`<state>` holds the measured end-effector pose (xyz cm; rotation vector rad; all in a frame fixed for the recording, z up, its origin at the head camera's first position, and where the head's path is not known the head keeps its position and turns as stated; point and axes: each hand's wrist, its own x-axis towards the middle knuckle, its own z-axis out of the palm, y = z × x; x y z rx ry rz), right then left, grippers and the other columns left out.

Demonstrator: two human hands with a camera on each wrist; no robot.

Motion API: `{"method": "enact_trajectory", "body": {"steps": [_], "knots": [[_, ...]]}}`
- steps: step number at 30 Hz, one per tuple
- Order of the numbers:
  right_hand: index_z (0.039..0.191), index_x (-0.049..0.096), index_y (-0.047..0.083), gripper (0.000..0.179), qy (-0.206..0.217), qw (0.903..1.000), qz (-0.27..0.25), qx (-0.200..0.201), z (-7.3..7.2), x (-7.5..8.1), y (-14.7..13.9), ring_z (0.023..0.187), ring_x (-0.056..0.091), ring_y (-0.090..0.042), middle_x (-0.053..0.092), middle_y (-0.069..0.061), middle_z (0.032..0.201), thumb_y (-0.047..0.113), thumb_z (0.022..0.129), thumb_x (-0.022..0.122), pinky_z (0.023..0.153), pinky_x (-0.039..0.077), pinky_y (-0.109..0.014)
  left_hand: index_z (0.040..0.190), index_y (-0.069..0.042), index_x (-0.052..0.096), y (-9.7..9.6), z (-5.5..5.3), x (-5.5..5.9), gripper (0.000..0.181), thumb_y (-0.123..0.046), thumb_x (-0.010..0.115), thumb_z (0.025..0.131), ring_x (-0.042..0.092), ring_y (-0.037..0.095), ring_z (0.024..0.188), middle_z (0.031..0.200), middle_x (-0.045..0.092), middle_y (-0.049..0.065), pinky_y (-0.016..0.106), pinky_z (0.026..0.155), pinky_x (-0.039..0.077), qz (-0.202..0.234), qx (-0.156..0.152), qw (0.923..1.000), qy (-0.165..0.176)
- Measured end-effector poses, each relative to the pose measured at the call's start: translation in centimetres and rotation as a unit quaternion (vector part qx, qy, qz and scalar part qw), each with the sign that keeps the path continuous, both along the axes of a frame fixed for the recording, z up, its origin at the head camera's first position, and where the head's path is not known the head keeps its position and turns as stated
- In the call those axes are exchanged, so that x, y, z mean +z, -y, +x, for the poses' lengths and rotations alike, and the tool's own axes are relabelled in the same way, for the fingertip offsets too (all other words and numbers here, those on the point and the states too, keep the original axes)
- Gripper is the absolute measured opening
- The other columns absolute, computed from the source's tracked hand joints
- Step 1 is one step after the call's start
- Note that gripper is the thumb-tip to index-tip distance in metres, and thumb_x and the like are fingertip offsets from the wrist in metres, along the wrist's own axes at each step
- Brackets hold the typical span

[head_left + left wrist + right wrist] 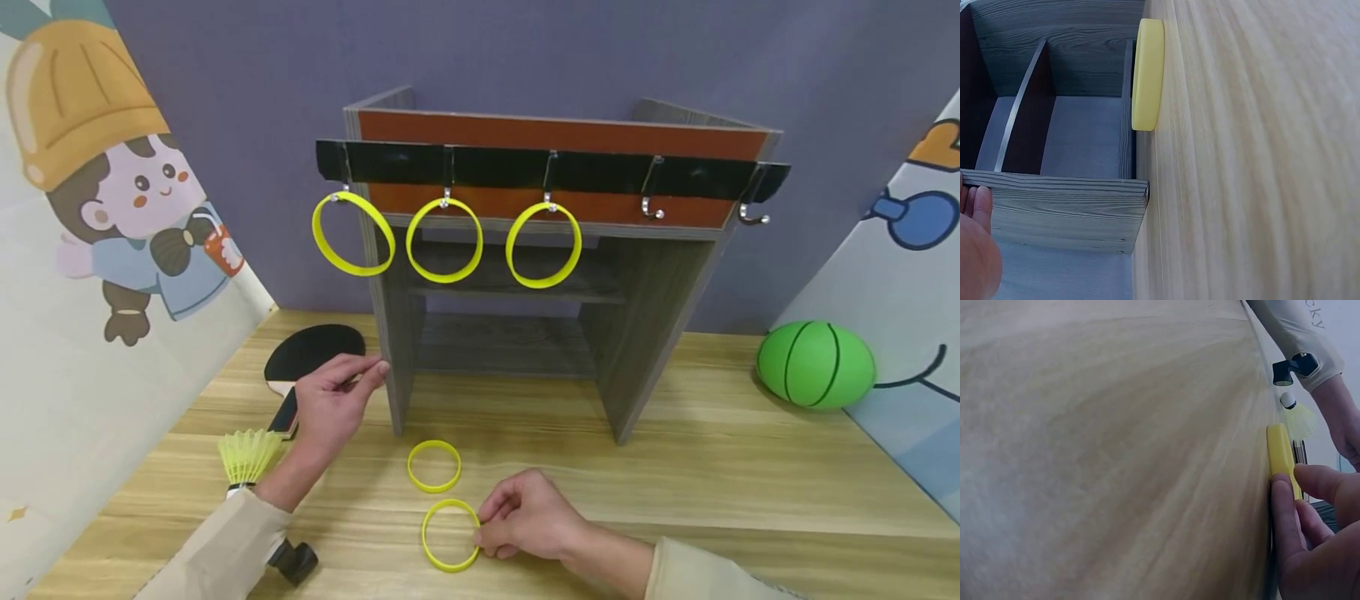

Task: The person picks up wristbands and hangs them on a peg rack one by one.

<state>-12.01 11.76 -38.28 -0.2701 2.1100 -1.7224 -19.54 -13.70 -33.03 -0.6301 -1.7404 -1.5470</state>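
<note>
My right hand (532,517) pinches the right edge of a thin yellow ring (424,537) low over the wooden table. In the right wrist view, thumb and fingers meet around its yellow band (1280,450). A second yellow ring (409,468) lies just beyond it. With thumb and fingertips, my left hand (330,408) grips the front edge of the grey shelf's left side panel (386,333). Three more yellow rings, left (365,272), middle (444,280) and right (538,285), hang from hooks on the black rail (495,162).
Two bare hooks, one (651,208) beside the other (752,217), end the rail on the right. Left of the shelf lie a black table tennis paddle (315,350) and a yellow shuttlecock (247,458). A green ball (816,365) sits at the far right, against the printed wall.
</note>
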Motion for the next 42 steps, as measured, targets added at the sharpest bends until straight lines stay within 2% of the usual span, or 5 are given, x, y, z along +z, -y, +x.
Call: {"method": "enact_trajectory", "body": {"steps": [11,18,22,32,42], "knots": [[0.076,0.063,-0.001,0.018,0.007,0.9997,0.024,0.001,-0.3,0.1,0.6,0.057,0.064,-0.022,0.061,-0.011,0.064,0.001,0.071,0.080,0.051,0.055,-0.031,0.084,0.015,0.069,0.2,-0.1,-0.1,0.012,0.021,0.069,0.073,0.067,0.016,0.065,0.075,0.064,0.023,0.017,0.057,0.052,-0.015,0.016,0.9997,-0.006],[0.074,0.062,-0.001,0.019,-0.005,0.9996,0.027,-0.007,-0.4,-0.1,0.9,0.053,0.063,-0.021,0.061,-0.011,0.061,0.001,0.071,0.080,0.048,0.054,-0.030,0.086,0.007,0.073,1.0,-1.5,-1.7,0.013,0.014,0.073,0.075,0.067,0.011,0.068,0.077,0.066,0.016,0.021,0.059,0.054,-0.004,0.005,1.0000,0.002],[0.073,0.061,-0.001,0.018,-0.003,0.9995,0.029,-0.008,-0.4,-0.1,1.0,0.052,0.063,-0.020,0.060,-0.011,0.061,-0.001,0.070,0.080,0.047,0.054,-0.030,0.087,0.006,0.074,1.1,-1.7,-2.0,0.013,0.011,0.074,0.076,0.067,0.011,0.069,0.078,0.067,0.015,0.020,0.058,0.053,-0.003,0.004,1.0000,0.002],[0.075,0.060,-0.002,0.020,0.011,0.9996,0.024,0.003,-0.5,0.0,0.7,0.052,0.063,-0.019,0.059,-0.012,0.063,-0.007,0.067,0.077,0.048,0.055,-0.032,0.084,0.017,0.068,0.2,-0.1,-0.1,0.012,0.022,0.068,0.073,0.068,0.013,0.067,0.075,0.063,0.024,0.018,0.059,0.053,-0.004,-0.003,1.0000,0.003],[0.075,0.063,-0.002,0.013,0.013,0.9995,0.006,0.030,-0.4,-0.3,-0.2,0.054,0.063,-0.019,0.059,-0.010,0.063,-0.005,0.069,0.074,0.048,0.054,-0.030,0.084,0.017,0.068,0.0,0.0,0.1,0.013,0.023,0.068,0.073,0.067,0.014,0.066,0.075,0.063,0.024,0.017,0.058,0.052,-0.011,-0.001,0.9999,-0.004]]}}
